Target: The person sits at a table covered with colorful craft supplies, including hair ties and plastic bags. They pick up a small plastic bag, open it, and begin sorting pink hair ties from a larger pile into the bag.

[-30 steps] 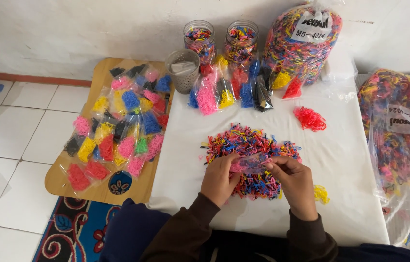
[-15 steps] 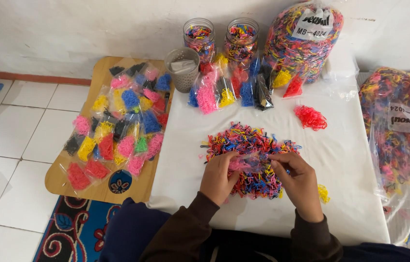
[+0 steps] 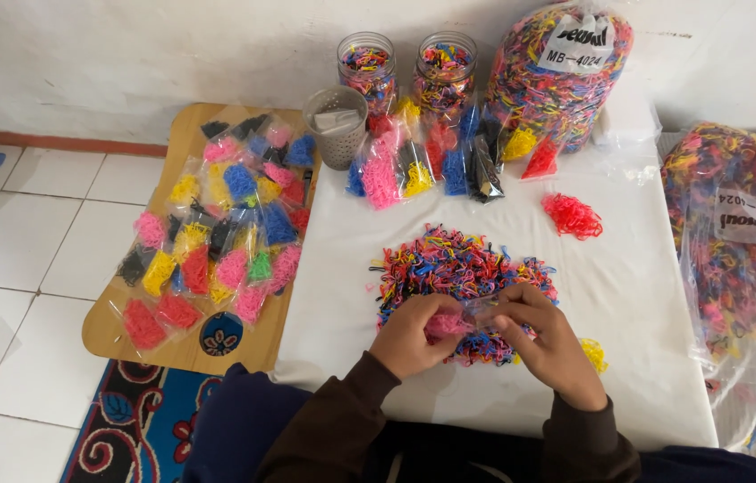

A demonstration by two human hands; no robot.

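Observation:
A heap of small mixed-colour rubber bands (image 3: 449,268) lies in the middle of a white table (image 3: 646,295). Both my hands rest on its near edge. My left hand (image 3: 409,335) pinches a small clear bag (image 3: 451,322) stuffed with pink bands. My right hand (image 3: 552,344) grips the same bag's right end, fingers curled. Dark sleeves cover both wrists.
A loose red clump (image 3: 572,215) and a small yellow clump (image 3: 594,354) lie right of the heap. Filled small bags (image 3: 436,161), two jars (image 3: 367,67), a grey basket (image 3: 336,125) and a big bag of bands (image 3: 557,72) stand behind. A wooden board (image 3: 118,335) with several packets sits left; another big bag (image 3: 735,233) right.
Both hands have drawn a little toward me at the heap's near edge, and the pink-filled bag now shows between them.

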